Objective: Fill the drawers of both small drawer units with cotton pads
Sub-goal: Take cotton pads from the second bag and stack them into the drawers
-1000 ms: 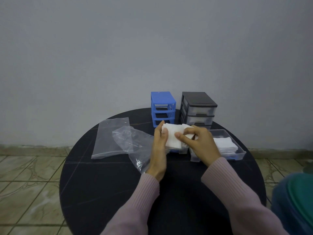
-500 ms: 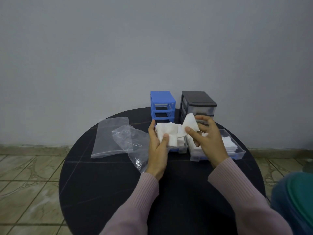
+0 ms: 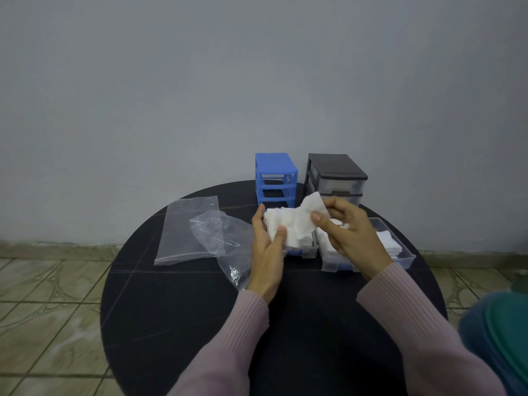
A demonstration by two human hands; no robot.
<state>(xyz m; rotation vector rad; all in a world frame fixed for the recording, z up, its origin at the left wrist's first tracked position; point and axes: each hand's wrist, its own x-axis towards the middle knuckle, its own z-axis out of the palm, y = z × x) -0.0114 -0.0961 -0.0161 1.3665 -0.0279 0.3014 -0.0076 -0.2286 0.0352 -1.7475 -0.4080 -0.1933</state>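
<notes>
Nearest the camera, two pink sleeves reach over the round black table [image 3: 177,324]. The left hand [image 3: 267,252] grips a stack of white cotton pads [image 3: 281,225], thumb curled over its near face and fingers behind it, just above a small clear drawer [image 3: 310,250] that sits on the table. The right hand [image 3: 353,238] pinches the top pad [image 3: 313,207] between thumb and fingertips — that pad is peeled up and away from the stack, its free corner standing higher than both hands. Half a second ago the pad was already lifted; now it is bent further back toward the right hand, and a second ago both hands were pressed together around a flat, closed stack.

Under and beside the right hand lies a larger clear drawer [image 3: 400,247] holding more white pads [image 3: 388,242]. To the left of the left hand, touching its wrist, is a crumpled clear plastic bag [image 3: 225,238]; a second bag [image 3: 187,230] lies flat further left.

At the far edge of the table stand two drawer units side by side — a blue unit [image 3: 275,178] with three open slots, and a black unit [image 3: 335,175] with two clear drawers showing in it. So: two hands, two bags, two units, two drawers out on the table.
</notes>
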